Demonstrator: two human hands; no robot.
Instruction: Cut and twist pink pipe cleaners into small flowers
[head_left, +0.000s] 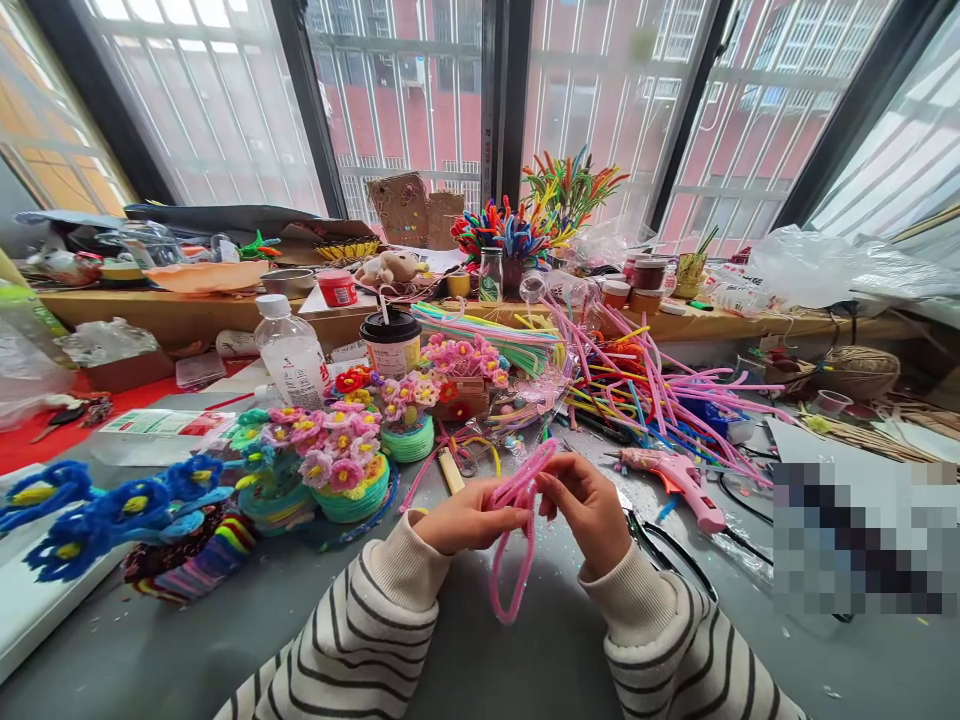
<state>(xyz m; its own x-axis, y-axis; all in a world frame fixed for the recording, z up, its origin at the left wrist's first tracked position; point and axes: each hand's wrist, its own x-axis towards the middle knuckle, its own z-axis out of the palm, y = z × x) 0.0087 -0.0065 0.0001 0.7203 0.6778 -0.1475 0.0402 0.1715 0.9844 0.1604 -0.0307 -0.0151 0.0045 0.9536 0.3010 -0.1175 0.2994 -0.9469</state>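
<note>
Pink, fuzzy pipe cleaner (519, 484) bends into slender, rounded loops, pinched between thumb and fingers of left hand (472, 515) and right hand (586, 508) alike.

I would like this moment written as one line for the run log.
left hand: holds looped pink pipe cleaner | right hand: pinches its upper part | nearby: pink glue gun on table
</note>
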